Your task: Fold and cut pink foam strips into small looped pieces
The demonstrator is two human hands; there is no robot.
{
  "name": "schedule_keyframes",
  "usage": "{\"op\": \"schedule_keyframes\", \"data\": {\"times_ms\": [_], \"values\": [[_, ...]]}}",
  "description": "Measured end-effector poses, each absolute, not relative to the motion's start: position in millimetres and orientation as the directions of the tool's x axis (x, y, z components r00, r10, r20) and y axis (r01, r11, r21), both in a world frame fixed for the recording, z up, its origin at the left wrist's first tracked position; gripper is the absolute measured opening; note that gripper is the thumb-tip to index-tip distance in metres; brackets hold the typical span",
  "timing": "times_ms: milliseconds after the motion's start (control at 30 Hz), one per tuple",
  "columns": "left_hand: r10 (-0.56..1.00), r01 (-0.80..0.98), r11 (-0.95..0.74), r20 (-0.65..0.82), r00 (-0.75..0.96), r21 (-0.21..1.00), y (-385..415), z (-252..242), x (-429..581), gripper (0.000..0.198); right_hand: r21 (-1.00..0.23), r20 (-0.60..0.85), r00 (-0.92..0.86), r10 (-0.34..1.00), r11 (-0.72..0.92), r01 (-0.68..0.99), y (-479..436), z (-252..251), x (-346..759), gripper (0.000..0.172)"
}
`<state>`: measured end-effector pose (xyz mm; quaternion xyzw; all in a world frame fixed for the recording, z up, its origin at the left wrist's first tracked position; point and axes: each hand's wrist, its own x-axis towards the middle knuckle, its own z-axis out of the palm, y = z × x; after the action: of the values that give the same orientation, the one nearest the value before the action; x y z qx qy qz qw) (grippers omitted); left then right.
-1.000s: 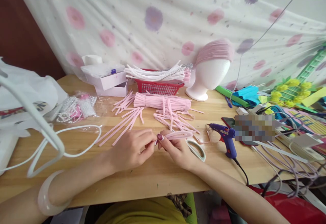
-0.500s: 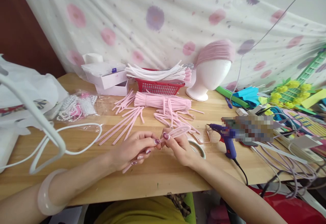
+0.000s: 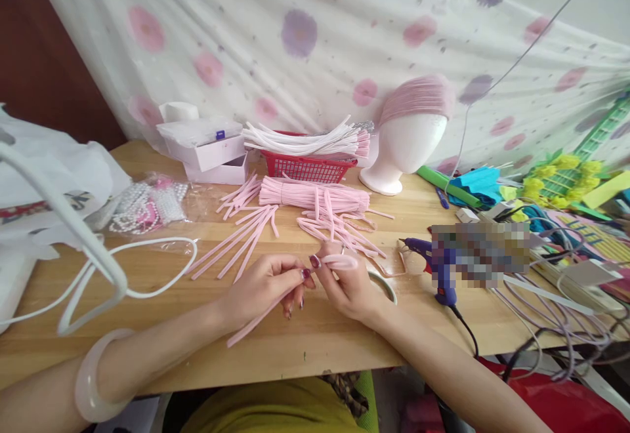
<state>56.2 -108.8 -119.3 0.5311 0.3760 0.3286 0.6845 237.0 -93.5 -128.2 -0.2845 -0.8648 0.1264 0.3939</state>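
Between both hands, over the front of the table, is a pink pipe cleaner (image 3: 339, 262) bent into a loop at one end. My right hand (image 3: 347, 285) pinches it near the base of the loop, which lies across the fingers. Fingertips of my left hand (image 3: 268, 288) close on the same pipe cleaner just beside the right thumb; its straight tail slants down below the left palm. Behind the hands lie a tied bundle of pink pipe cleaners (image 3: 315, 195) and loose bent ones (image 3: 339, 229). Straight cut pieces (image 3: 251, 233) fan out at the left.
A purple glue gun (image 3: 445, 275) with a cord lies to the right, near a tape roll (image 3: 386, 287). A red basket (image 3: 308, 168) of white pipe cleaners and a foam head (image 3: 411, 141) stand behind. A white cable (image 3: 142, 292) loops at left; bagged beads (image 3: 147, 206) lie nearby.
The loop has turned lower and flatter across my right hand. The tail under my left hand now sticks out farther toward the lower left, and some left fingers have loosened downward.
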Motion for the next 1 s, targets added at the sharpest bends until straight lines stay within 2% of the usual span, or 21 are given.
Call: {"op": "schedule_keyframes", "data": {"times_ms": [67, 133, 267, 467, 667, 767, 900, 1000], "values": [[0.862, -0.059, 0.206, -0.152, 0.484, 0.977, -110, -118, 58, 0.021, -0.353, 0.64, -0.544, 0.543, 0.836, 0.42, -93, -127, 237, 0.021], [0.871, -0.071, 0.192, -0.137, 0.472, 0.979, -110, -119, 59, 0.022, -0.334, 0.664, -0.526, 0.532, 0.84, 0.429, -93, -126, 237, 0.021], [0.866, -0.091, 0.228, -0.159, 0.474, 0.969, -108, -125, 59, 0.025, -0.445, 0.705, -0.401, 0.585, 0.805, 0.392, -92, -122, 238, 0.02], [0.817, -0.146, 0.316, -0.19, 0.545, 0.938, -105, -133, 55, 0.023, -0.564, 0.69, -0.307, 0.656, 0.752, 0.341, -94, -117, 240, 0.019], [0.827, -0.131, 0.406, -0.303, 0.474, 0.904, -105, -137, 58, 0.02, -0.518, 0.739, -0.299, 0.604, 0.792, 0.322, -97, -118, 241, 0.021], [0.816, -0.157, 0.473, -0.365, 0.448, 0.867, -104, -140, 60, 0.02, -0.551, 0.753, -0.192, 0.629, 0.763, 0.338, -95, -122, 244, 0.026], [0.818, -0.239, 0.534, -0.424, 0.389, 0.811, -103, -139, 60, 0.022, -0.728, 0.624, -0.031, 0.781, 0.595, 0.34, -88, -130, 245, 0.036], [0.826, -0.294, 0.547, -0.448, 0.343, 0.784, -104, -137, 60, 0.022, -0.831, 0.485, -0.049, 0.873, 0.477, 0.287, -84, -136, 244, 0.037]]}}
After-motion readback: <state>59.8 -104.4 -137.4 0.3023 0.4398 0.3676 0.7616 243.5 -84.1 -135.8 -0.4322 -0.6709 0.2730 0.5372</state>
